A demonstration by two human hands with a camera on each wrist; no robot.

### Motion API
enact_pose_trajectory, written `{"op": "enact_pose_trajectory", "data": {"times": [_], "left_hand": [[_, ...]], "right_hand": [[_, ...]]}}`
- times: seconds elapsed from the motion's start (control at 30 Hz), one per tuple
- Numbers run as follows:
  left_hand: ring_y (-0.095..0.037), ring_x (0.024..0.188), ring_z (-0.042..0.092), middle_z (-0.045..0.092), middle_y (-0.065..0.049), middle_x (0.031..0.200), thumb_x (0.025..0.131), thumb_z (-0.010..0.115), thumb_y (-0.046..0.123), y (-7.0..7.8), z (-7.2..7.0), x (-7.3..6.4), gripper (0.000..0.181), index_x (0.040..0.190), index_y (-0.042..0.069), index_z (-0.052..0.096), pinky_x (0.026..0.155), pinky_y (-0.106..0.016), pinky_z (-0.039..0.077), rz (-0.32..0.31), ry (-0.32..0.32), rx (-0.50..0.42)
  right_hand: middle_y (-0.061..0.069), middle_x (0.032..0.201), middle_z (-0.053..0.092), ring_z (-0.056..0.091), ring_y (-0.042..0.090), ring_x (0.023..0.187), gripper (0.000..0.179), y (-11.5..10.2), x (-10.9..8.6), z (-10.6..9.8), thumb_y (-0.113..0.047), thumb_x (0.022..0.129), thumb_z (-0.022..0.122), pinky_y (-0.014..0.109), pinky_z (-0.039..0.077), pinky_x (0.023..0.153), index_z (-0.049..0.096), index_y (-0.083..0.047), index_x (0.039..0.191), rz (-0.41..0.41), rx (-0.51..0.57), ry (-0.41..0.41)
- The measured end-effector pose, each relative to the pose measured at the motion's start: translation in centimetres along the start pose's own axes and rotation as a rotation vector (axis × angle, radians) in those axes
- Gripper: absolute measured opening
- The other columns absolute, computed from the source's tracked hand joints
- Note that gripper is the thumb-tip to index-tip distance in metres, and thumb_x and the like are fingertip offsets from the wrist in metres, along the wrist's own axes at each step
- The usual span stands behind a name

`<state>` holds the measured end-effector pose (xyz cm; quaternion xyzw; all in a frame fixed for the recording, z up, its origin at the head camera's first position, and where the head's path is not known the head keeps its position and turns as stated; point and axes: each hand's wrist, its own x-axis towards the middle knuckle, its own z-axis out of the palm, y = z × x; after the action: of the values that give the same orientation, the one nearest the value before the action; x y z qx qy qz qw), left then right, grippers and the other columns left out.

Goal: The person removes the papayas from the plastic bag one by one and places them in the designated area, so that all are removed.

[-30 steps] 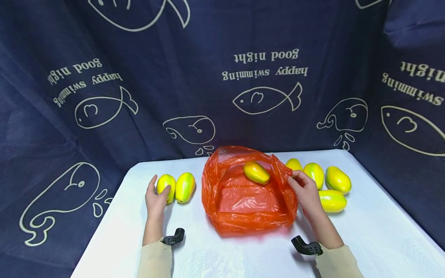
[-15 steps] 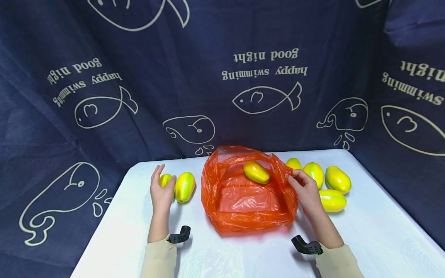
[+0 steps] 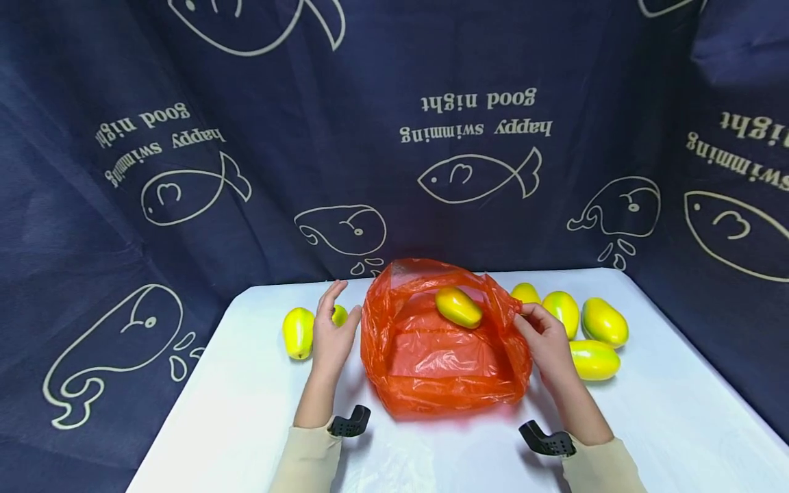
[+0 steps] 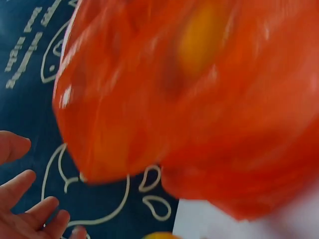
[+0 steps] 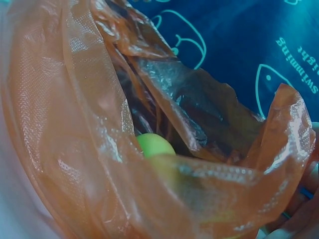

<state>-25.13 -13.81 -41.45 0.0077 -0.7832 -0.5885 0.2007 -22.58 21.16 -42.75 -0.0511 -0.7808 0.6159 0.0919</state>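
A red plastic bag [image 3: 444, 397] lies with its mouth wide, one yellow mango-like fruit [image 3: 459, 307] inside it. My right hand [image 3: 547, 342] pinches the bag's right rim; the right wrist view shows part of that hand behind the thin film [image 5: 284, 149]. Just left of the bag is my left hand [image 3: 333, 339], fingers spread and holding nothing. Behind this hand a second fruit [image 3: 340, 315] is mostly hidden, and another yellow-green fruit [image 3: 298, 333] lies to its left. In the left wrist view, the fingers [image 4: 37, 214] stand apart from the bag.
Several more yellow fruits [image 3: 593, 360] lie together right of the bag, beyond my right hand. Everything stands on a white table [image 3: 216, 411]. A dark blue curtain [image 3: 382, 171] with fish drawings hangs behind it and at the sides.
My left hand has moved right, from around the leftmost fruit, past both left fruits, to the bag's left side. Those fruits stay on the table. My right hand keeps its hold on the rim.
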Motion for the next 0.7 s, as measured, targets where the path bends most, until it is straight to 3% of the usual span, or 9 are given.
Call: {"op": "enact_pose_trajectory", "data": {"times": [0.13, 0.3, 0.53, 0.7], "left_hand": [[-0.021, 0.145, 0.039, 0.046, 0.000, 0.154, 0.092, 0.065, 0.015, 0.7, 1.2, -0.6, 0.047, 0.138, 0.020, 0.058, 0.115, -0.051, 0.038, 0.060, -0.003, -0.015], [-0.023, 0.141, 0.042, 0.049, -0.005, 0.151, 0.091, 0.065, 0.011, 1.7, 2.5, -1.2, 0.043, 0.134, 0.012, 0.061, 0.113, -0.053, 0.039, 0.127, -0.033, -0.015], [-0.024, 0.143, 0.041, 0.049, 0.000, 0.149, 0.092, 0.068, 0.020, 3.3, 4.4, -1.4, 0.043, 0.135, 0.017, 0.060, 0.119, -0.056, 0.032, 0.132, -0.178, 0.060], [-0.028, 0.137, 0.048, 0.056, -0.007, 0.142, 0.092, 0.068, 0.019, 3.4, 5.5, -0.3, 0.042, 0.134, 0.014, 0.061, 0.117, -0.054, 0.036, 0.194, -0.262, 0.114]], "right_hand": [[-0.007, 0.114, 0.057, 0.051, 0.013, 0.107, 0.035, 0.1, -0.1, 0.1, -0.028, 0.102, 0.054, 0.009, 0.052, 0.083, 0.057, -0.005, 0.128, -0.004, 0.012, -0.003], [-0.010, 0.111, 0.057, 0.051, 0.013, 0.105, 0.034, 0.2, 0.0, 0.2, -0.027, 0.102, 0.054, 0.010, 0.053, 0.083, 0.058, -0.004, 0.128, -0.021, 0.014, 0.000], [-0.009, 0.112, 0.057, 0.050, 0.013, 0.107, 0.035, 0.1, 0.0, 0.1, -0.028, 0.102, 0.054, 0.010, 0.052, 0.083, 0.057, -0.005, 0.128, -0.009, 0.015, -0.004], [-0.006, 0.115, 0.057, 0.050, 0.013, 0.107, 0.035, 0.2, 0.0, 0.3, -0.029, 0.102, 0.055, 0.010, 0.052, 0.083, 0.057, -0.006, 0.128, -0.004, 0.009, -0.009]]}}
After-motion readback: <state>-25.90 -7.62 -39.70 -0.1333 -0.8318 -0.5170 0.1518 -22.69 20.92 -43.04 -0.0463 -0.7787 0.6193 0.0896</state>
